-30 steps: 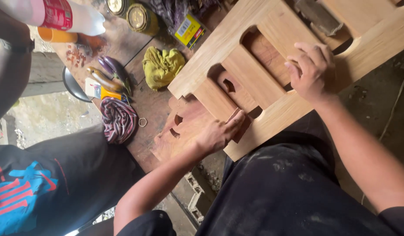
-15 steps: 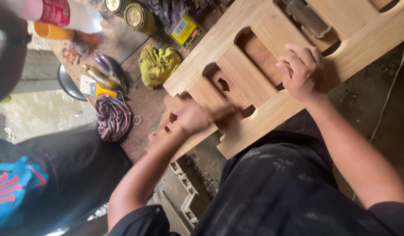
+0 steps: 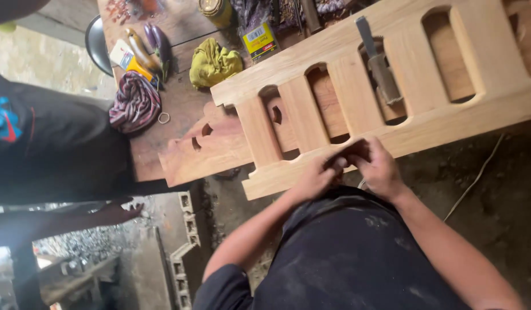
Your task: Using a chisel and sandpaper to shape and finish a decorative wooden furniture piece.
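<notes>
A long pale wooden rail panel with arched slot cut-outs (image 3: 391, 86) runs across the upper half of the frame, from centre left up toward the upper right, lying on a worn brown wooden surface (image 3: 179, 109). At its near lower edge, in the middle of the frame, the left hand (image 3: 317, 178) and the right hand (image 3: 380, 169) meet, their fingers (image 3: 357, 152) bunched together against the wood and pinching something small and dark that cannot be made out. The panel looks stiff, heavy and hard, unlikely to flex or slip; the solid lower rail or the bars between slots seem the best places to take hold of it. A steel chisel with a wooden handle (image 3: 379, 66) lies on it near the upper centre. A second darker carved wooden board (image 3: 211, 152) sits under its left end. In the upper left are a crumpled yellow-green cloth (image 3: 214, 62), a striped bundled rag (image 3: 134, 102), a small yellow box (image 3: 259, 40) and a round tin can (image 3: 215, 8) whose contents are not visible. Another person in dark clothing (image 3: 53, 143) stands at the left edge.
</notes>
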